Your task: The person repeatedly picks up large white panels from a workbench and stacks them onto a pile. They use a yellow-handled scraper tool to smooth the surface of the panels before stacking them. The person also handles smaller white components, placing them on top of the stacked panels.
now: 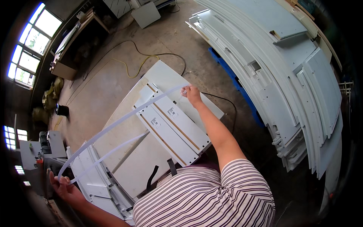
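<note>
A long, white, flexible strip like edge banding (89, 143) is stretched between my hands across the work table. My left hand (65, 189), out at the lower left, is closed on the strip where it bends back on itself. From there a second length runs back toward the panels and ends near their left edge. My right hand (192, 94) pinches the far end, above the panels' far right part. Beneath it lie white panels (160, 132) side by side, with brown raw edges, small holes and paper labels.
The panels rest on a worn pale tabletop (109, 130). More white panels (85, 170) are piled at its left. A tall stack of white boards (264, 83) stands on a blue pallet (242, 89) at right. Cables (130, 73) cross the floor; a black bucket (62, 110) stands left.
</note>
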`<state>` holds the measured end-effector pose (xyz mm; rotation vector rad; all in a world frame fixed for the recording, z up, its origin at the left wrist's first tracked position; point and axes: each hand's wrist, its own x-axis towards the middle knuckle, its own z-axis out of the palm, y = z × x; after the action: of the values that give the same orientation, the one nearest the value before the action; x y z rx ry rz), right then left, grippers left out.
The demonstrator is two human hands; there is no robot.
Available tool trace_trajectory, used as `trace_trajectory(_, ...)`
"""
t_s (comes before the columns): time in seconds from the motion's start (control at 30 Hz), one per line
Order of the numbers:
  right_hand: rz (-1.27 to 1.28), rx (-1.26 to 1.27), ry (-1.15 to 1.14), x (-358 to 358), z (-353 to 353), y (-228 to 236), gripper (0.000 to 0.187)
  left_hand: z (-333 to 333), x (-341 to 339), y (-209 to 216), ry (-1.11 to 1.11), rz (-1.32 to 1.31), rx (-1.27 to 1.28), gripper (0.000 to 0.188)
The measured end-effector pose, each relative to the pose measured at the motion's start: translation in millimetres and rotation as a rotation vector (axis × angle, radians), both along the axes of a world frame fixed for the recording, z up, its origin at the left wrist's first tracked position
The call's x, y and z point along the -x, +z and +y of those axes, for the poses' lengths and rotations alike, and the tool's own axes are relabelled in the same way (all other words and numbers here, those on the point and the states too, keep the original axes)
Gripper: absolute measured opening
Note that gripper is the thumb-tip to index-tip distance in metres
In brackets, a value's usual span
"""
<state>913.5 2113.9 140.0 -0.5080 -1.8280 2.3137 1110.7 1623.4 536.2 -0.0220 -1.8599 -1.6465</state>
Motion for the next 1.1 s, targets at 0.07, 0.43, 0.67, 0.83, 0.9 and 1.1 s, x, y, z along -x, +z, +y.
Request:
trace_trajectory(0.07,-0.010,-0.102,0.016,4,-17,-24,0.024,11,1,1,-0.002,-0.023,0.018,0.048)
trace_trajectory(0.43,-0.014,-0.532,0.134,15,-54,-67,0.018,37,-24,-1,0.122,-0.128,0.088,0.039)
trace_trajectory(0.67,0.164,-0.810,0.194,7,-47,-52,0.018,23,-31,-18,0.118,-0.174,0.045,0.035)
trace_trajectory(0.83,0.105,-0.746,0.115,-8,-39,-38,0.016,22,-21,-45,0.099,-0.240,0.103,0.032)
trace_trajectory(0.9,0.072,-0.738,0.162,-11,-44,-35,0.016,27,-13,-61,0.045,-0.221,0.156,0.025)
trace_trajectory(1.1,-0.017,-0.726,0.180,-37,-34,-7,0.040,42,25,-135,-0.140,-0.465,0.364,0.006)
